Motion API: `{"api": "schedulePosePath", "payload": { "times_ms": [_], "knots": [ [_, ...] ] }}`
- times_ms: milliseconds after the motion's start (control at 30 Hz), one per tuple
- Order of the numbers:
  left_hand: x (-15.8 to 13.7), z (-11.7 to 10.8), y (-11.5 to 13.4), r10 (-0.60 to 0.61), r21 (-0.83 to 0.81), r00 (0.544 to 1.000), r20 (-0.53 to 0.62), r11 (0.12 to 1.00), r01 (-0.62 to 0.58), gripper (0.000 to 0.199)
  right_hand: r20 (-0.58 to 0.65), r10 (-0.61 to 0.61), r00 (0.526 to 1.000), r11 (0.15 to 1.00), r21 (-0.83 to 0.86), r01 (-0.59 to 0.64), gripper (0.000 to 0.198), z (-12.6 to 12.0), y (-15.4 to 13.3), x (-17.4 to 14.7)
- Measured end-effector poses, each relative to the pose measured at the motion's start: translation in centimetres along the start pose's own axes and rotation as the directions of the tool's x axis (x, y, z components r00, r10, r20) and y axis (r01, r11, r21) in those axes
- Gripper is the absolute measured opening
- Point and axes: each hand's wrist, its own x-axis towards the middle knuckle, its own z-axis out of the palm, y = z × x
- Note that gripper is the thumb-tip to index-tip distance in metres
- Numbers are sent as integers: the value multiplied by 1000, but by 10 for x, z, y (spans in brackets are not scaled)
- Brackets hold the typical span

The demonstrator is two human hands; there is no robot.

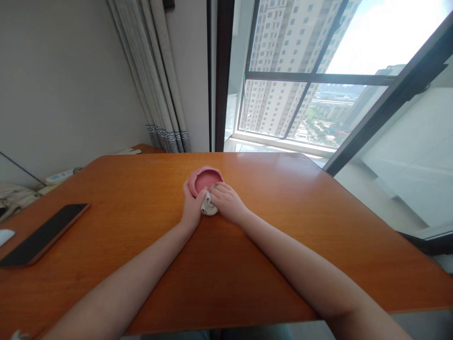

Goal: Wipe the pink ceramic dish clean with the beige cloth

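Well — bowl (206, 178), cloth (208, 206) under right hand (227, 201)

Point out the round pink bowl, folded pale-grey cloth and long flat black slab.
Round pink bowl (206, 179): head view, bare inner surface.
Folded pale-grey cloth (208, 207): head view, fold showing below the fingers.
Long flat black slab (46, 234): head view, middle of top face.

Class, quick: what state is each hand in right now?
Left hand: closed, holding the pink bowl by its side.
Right hand: holding the pale cloth at the bowl's rim.
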Motion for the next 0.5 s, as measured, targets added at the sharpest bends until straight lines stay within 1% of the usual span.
{"api": "schedulePosePath", "payload": {
  "times_ms": [100, 167, 233, 267, 367, 433, 500],
  "knots": [
    [5, -4, 6, 47, 109, 999, -6, 993, -46, 41, 31, -26, 999, 1000, 6, 26, 24, 0, 0, 0],
    [10, -9, 10, 72, 171, 997, 15, 983, -74, 39, 57, -56, 997, 998, -7, 56, 25, -2, 4, 0],
    [13, -11, 11, 75, 203, 996, 42, 976, -82, 39, 67, -60, 996, 997, -36, 63, 26, -5, 7, -2],
    [13, -11, 10, 67, 204, 997, 37, 976, -73, 39, 67, -55, 996, 997, -53, 59, 25, -6, 9, -2],
    [8, -5, 7, 26, 123, 999, -18, 992, -24, 48, 48, -30, 998, 994, -101, 35, 25, -9, 9, -3],
    [2, -1, 4, 11, 37, 1000, -7, 999, -11, 52, 31, -19, 999, 994, -108, 22, 24, -8, 5, -2],
    [-2, 0, 4, 8, 8, 1000, 20, 1000, -9, 50, 23, -16, 1000, 995, -94, 18, 23, -6, 0, 0]
  ]
}}
